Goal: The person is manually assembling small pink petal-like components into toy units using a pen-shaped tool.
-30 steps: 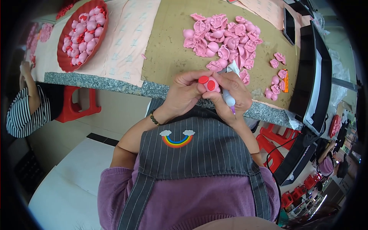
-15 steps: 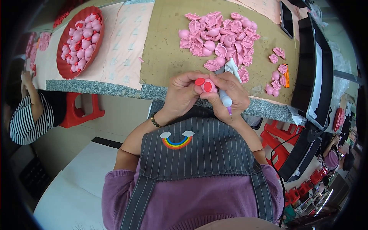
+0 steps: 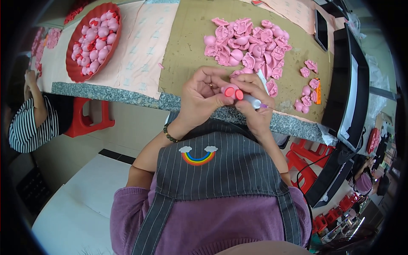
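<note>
Between the fingers of my left hand (image 3: pixel 197 95) is a small pink toy part with two red oval pads (image 3: pixel 230 92), the pads facing me. My right hand (image 3: pixel 257 114) steadies the same part with its fingertips and also keeps a translucent glue bottle (image 3: pixel 253 101) in its grip. The bottle's purple needle tip points right, away from the toy part. Just beyond my hands lies a heap of pink hollow shells and rounded pieces (image 3: pixel 238 41). A white cloth or tissue (image 3: pixel 262 78) shows behind the right fingers.
A red scalloped tray (image 3: pixel 114 51) of pink and red pieces stands at left on pale cloth (image 3: pixel 142 55). At right are loose pink pieces (image 3: pixel 306 91), an orange strip (image 3: pixel 318 94), a phone (image 3: pixel 321 32) and a black bin (image 3: pixel 346 80). Another person in stripes (image 3: pixel 29 127) is at far left.
The glue bottle has swung from pointing down to pointing right. The toy part has turned a little and shifted slightly right in my fingers. The view has also shifted slightly.
</note>
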The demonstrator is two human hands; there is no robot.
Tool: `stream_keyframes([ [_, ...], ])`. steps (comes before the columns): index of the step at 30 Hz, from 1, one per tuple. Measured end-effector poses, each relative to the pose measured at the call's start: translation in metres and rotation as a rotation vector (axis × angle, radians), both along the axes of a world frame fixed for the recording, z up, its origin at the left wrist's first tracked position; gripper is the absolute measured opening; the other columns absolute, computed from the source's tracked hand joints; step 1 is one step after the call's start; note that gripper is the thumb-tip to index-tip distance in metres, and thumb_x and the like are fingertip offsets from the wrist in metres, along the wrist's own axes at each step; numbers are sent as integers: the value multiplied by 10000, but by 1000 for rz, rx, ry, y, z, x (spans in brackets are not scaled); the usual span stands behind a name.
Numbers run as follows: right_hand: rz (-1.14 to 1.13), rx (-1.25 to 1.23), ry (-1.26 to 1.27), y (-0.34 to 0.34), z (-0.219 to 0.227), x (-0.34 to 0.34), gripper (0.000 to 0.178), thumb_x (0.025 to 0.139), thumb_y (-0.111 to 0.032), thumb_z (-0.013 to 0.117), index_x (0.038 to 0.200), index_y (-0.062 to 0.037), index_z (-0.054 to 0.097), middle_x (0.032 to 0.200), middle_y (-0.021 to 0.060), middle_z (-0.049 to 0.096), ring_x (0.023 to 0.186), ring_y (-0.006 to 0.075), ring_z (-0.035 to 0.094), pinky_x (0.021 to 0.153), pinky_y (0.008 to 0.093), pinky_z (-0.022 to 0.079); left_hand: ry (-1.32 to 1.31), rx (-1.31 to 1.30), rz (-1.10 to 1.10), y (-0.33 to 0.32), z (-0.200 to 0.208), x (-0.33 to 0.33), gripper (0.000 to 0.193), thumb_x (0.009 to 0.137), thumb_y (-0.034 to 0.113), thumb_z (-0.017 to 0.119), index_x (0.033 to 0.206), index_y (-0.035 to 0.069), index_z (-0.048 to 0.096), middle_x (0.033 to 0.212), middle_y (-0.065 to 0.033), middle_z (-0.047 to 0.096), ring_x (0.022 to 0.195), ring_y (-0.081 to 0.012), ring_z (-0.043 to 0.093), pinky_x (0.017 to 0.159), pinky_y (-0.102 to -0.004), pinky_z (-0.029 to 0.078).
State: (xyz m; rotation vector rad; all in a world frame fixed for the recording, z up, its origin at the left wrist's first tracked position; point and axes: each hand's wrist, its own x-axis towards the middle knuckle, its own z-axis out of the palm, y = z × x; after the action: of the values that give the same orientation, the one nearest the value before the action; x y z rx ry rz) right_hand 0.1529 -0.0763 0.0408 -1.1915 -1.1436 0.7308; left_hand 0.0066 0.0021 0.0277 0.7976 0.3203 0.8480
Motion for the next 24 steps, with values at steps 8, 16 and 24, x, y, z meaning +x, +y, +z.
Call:
stream_keyframes([
  [8, 27, -77, 77, -4, 3, 1, 387, 722, -91, 796, 1084, -1, 693, 975, 107, 638, 954, 203, 594, 865, 306, 447, 101, 352, 49, 1, 9, -5, 345, 744, -109, 748, 1071, -56, 650, 1049, -113, 575, 910, -157, 628, 753, -276, 555],
  [16, -75, 69, -164, -7, 8, -5, 251, 754, -52, 767, 969, 38, 677, 877, 110, 624, 751, 170, 576, 679, 282, 458, 229, 585, 105, -3, 12, -4, 292, 746, -131, 726, 1023, -56, 676, 1026, -118, 598, 867, -151, 640, 672, -243, 563],
  [24, -47, 26, 15, -8, -10, -6, 286, 804, -90, 746, 1028, 64, 657, 933, 104, 617, 805, 164, 566, 723, 275, 452, 242, 482, 121, -9, 9, -3, 293, 763, -107, 716, 1044, -52, 655, 1044, -107, 553, 878, -151, 629, 732, -257, 568],
])
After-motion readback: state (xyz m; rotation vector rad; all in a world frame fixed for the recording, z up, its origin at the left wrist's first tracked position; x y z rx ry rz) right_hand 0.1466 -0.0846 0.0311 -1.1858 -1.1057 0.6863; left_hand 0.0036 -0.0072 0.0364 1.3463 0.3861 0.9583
